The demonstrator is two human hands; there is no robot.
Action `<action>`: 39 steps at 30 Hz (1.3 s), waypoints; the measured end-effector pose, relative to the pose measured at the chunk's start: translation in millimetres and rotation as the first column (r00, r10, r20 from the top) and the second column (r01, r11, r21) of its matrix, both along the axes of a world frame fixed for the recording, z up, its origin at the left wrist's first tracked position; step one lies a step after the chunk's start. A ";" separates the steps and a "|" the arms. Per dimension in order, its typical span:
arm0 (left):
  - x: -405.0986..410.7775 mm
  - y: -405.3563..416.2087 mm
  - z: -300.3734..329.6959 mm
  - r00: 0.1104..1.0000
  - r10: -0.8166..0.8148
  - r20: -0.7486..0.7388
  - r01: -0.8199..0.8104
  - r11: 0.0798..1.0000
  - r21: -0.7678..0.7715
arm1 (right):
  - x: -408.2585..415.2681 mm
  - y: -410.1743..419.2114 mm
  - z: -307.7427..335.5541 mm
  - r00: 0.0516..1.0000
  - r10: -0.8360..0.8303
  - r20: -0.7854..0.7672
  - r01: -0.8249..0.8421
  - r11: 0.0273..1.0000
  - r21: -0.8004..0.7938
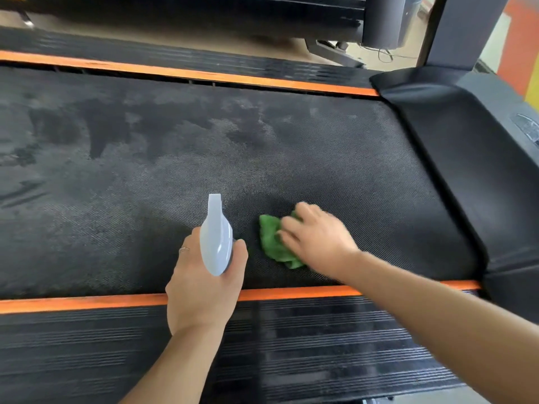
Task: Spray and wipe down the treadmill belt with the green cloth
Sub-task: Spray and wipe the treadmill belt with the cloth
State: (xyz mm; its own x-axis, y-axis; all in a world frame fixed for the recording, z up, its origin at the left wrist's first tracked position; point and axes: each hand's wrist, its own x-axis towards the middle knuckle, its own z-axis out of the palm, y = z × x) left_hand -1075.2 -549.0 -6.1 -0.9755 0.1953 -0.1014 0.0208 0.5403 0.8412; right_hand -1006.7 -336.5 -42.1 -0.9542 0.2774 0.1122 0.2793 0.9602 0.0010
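Treadmill belt [291,158]: black, textured, spanning most of the view; mottled with darker patches and paler grey areas across its left and centre.
Side rails: an orange strip [87,303] borders the near edge of the belt, a second orange strip [186,72] the far edge; a ribbed black foot rail [320,339] lies outside the near strip.
Motor cover [466,158]: black moulded housing at the right end of the belt, with an upright post [460,30] rising behind it.
Left hand [204,287]: fingers wrapped round a spray bottle, held above the near part of the belt; a ring on one finger.
Right hand [316,237]: fingers spread flat, pressing down on the cloth; slightly blurred, so exact finger placement is uncertain.
Spray bottle [217,240]: pale blue-grey trigger head, nozzle pointing away toward the belt.
Green cloth [271,243]: crumpled, lying on the belt just right of the bottle, partly under the right hand.
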 end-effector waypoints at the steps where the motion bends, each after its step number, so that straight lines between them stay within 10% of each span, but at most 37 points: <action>1: 0.0 0.0 -0.3 1.000 -0.004 0.006 0.004 1.000 0.004 | 19.8 24.8 1.5 0.992 -0.126 0.030 0.126 0.992 0.004; 6: -1.3 -1.4 -0.2 1.000 -0.010 0.008 0.010 1.000 0.016 | 81.4 71.6 17.8 0.813 -0.573 0.103 0.581 0.810 -0.083; 18: 0.8 -1.6 0.7 1.000 -0.007 0.003 0.007 1.000 -0.010 | 35.4 -48.3 13.0 0.997 0.050 0.053 -0.039 0.979 -0.201; 27: 0.8 -1.3 1.0 1.000 -0.015 0.016 0.015 0.999 -0.029 | 122.8 28.9 18.2 0.893 -0.431 0.131 0.447 0.885 -0.129; 39: 1.8 -1.6 4.2 0.999 0.025 0.045 -0.022 0.998 -0.052 | 62.5 -24.7 19.0 0.998 -0.013 0.061 0.026 0.976 -0.216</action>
State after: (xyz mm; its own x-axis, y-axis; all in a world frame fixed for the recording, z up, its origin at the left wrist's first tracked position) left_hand -1073.3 -550.6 -1.9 -0.9739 0.1657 -0.1549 -0.0301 0.5826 0.8122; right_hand -944.2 -361.3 -23.1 -0.9513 0.3080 -0.0091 0.3041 0.9337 -0.1891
